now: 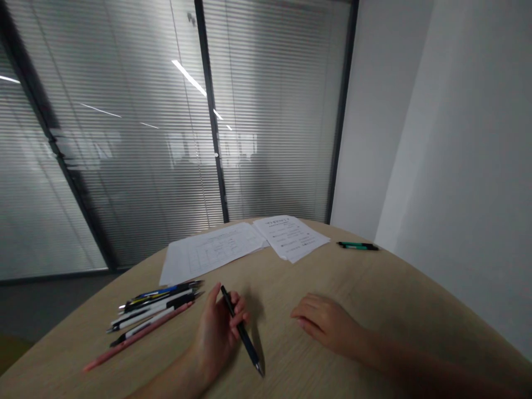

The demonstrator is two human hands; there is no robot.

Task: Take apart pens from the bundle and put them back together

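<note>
Gripping a black pen (pixel 242 332) in the left hand (pixel 219 335), fingers and thumb closed around the barrel, tip pointing back toward the person. The right hand (pixel 326 322) rests palm-down and empty on the pale wood table (pixel 415 310), fingers together, with open tabletop between the hands. Just left of the left hand, a bunch of pens (pixel 155 305) and a pink pen (pixel 137 338) lie near the table's edge. Farther on, two paper documents (pixel 211 252) sit by the far edge, a green-and-black pen (pixel 357 246) to their right. Beyond, a glass partition with blinds (pixel 124 138).
</note>
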